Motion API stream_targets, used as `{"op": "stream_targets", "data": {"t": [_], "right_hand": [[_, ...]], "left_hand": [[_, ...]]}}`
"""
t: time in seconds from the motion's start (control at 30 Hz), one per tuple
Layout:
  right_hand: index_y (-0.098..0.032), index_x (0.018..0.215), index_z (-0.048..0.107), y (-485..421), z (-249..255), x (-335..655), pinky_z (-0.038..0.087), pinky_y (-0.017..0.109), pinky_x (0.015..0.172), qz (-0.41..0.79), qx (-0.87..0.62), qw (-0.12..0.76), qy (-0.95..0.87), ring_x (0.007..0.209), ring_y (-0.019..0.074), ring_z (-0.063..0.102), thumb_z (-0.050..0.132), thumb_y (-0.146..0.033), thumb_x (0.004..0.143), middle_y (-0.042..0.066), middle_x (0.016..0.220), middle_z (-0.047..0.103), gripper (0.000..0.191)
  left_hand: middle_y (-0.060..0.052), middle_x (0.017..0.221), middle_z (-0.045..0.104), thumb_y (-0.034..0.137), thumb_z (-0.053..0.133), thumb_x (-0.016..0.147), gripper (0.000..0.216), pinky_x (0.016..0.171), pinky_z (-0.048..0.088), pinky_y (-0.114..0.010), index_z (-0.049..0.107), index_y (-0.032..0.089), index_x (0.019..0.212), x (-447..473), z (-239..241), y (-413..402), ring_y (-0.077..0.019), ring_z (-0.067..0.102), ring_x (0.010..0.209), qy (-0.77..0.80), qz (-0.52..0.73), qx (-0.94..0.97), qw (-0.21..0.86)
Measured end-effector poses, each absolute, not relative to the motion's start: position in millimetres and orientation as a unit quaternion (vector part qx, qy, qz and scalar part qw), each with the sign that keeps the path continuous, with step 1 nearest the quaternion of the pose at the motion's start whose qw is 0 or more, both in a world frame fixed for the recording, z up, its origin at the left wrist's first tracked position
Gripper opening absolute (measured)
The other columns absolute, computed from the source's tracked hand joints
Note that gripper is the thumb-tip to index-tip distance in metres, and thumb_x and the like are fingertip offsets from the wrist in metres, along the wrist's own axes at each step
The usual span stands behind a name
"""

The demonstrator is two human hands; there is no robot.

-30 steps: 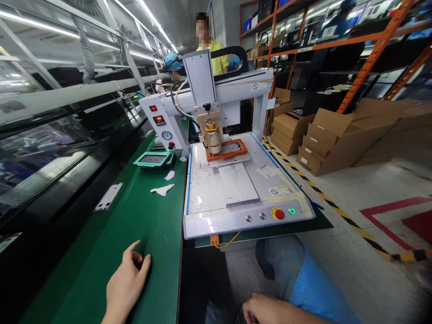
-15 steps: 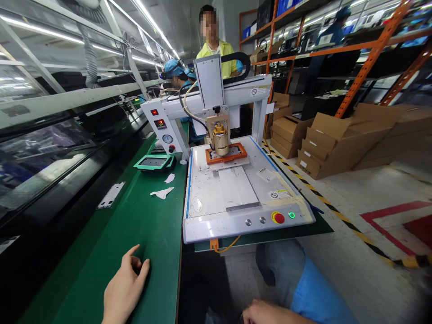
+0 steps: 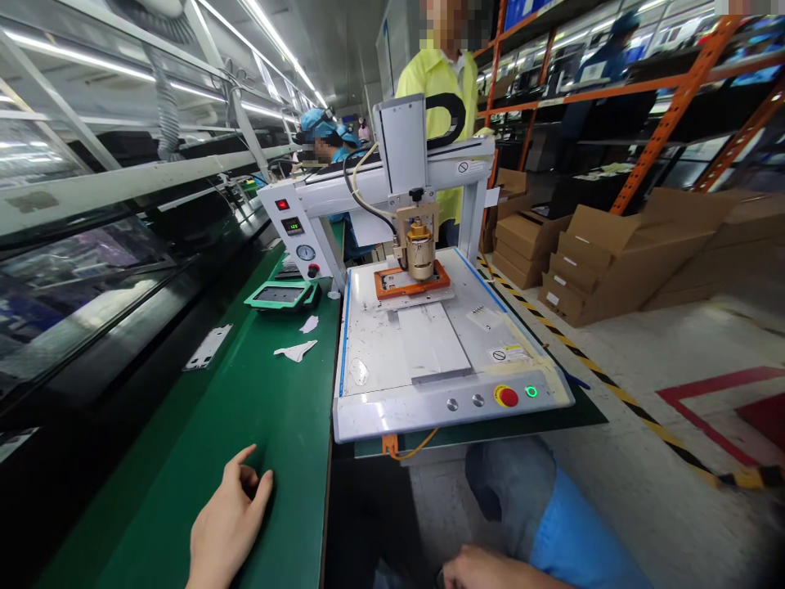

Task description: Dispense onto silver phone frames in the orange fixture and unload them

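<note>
My left hand (image 3: 228, 517) rests on the green work surface (image 3: 288, 458), its thumb and index finger apart and the other fingers loosely curled, holding nothing. My right hand (image 3: 475, 568) is low at the bottom edge, near my leg; its fingers are mostly out of sight. In front of me stands a white benchtop machine (image 3: 374, 409) with a gantry. Its brass-coloured head (image 3: 420, 252) is over an orange fixture (image 3: 388, 282) that holds a dark flat part. A green fixture (image 3: 300, 288) with a dark panel lies left of the machine.
White paper scraps (image 3: 298, 352) lie on the green surface. A flat white plate (image 3: 209, 347) sits on the dark conveyor (image 3: 165, 384) at left. Cardboard boxes (image 3: 589, 270) and an orange rack (image 3: 668, 123) stand at right. A person in yellow (image 3: 450, 82) stands behind the machine.
The machine's head has moved right over the orange fixture. The white plate on the conveyor has shifted away from me. The person in yellow is further right and closer. My hands stay put.
</note>
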State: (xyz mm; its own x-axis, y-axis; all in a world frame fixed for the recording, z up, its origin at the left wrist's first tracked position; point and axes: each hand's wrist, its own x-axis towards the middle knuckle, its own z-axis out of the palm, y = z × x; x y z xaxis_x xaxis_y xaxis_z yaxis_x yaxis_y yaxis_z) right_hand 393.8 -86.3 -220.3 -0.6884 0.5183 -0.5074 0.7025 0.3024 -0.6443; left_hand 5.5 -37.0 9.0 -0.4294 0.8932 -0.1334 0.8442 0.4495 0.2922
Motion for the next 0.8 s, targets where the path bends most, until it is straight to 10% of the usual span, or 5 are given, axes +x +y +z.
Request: {"op": "stream_targets", "data": {"t": [0.8], "right_hand": [[-0.027, 0.104, 0.076, -87, -220, 393, 0.044, 0.027, 0.068, -0.442, 0.379, 0.128, 0.803, 0.077, 0.0178, 0.07, 0.063, -0.021, 0.071, -0.001, 0.086, 0.077, 0.036]], "left_hand": [[-0.003, 0.1, 0.067, 0.066, 0.028, 0.093, 0.064, 0.059, 0.046, -0.034, 0.035, 0.025, 0.142, 4, 10, -37, -0.0229, 0.068, 0.077, 0.836, 0.096, 0.527, 0.117]]}}
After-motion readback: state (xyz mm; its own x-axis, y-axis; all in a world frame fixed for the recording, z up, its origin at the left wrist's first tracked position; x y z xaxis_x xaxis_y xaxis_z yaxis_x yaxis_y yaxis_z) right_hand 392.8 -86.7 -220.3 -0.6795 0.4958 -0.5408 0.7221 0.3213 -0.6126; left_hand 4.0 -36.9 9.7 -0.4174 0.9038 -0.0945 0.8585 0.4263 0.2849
